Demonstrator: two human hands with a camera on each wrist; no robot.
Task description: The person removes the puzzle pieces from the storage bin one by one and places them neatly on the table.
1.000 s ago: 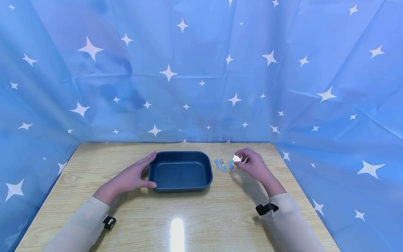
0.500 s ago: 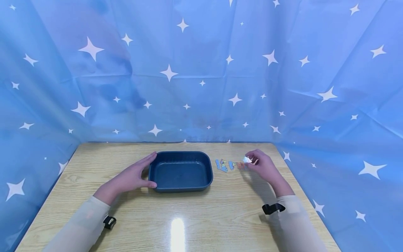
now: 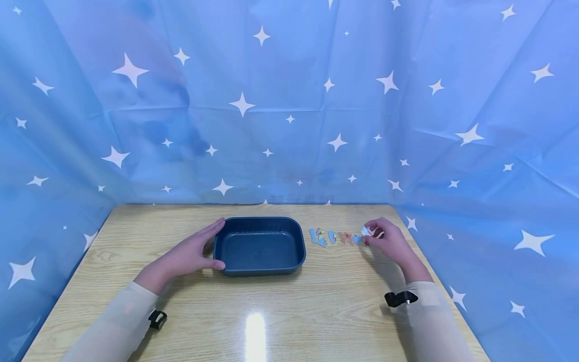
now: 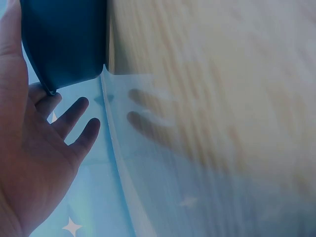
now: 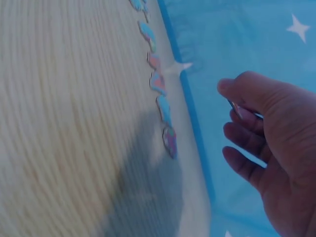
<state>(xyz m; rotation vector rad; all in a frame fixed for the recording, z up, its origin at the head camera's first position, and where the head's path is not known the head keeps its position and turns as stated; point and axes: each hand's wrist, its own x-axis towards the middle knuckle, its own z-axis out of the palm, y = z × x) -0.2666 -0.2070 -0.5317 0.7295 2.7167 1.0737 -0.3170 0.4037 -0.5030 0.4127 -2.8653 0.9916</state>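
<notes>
A dark blue rectangular plastic tray (image 3: 260,251) stands near the middle of the table. My left hand (image 3: 195,254) spans its left end, thumb at the near corner and fingers along the far one; in the left wrist view two fingers stick out past the corner. To the right of the tray runs a row of small printed puzzle pieces (image 3: 332,237), light blue, yellow and orange. At the row's right end my right hand (image 3: 390,243) pinches a puzzle piece (image 3: 367,232) with a white face showing. In the right wrist view, this piece (image 5: 236,109) shows edge-on between thumb and forefinger.
The wooden table (image 3: 298,311) carries a bright light reflection near its front. A blue curtain (image 3: 289,151) with white stars hangs behind the table and along both sides. Black camera straps (image 3: 400,298) circle the sleeves.
My right hand has moved to the right with the white-faced piece, and more orange and blue pieces show to its left. The left hand and tray have stayed in place.
</notes>
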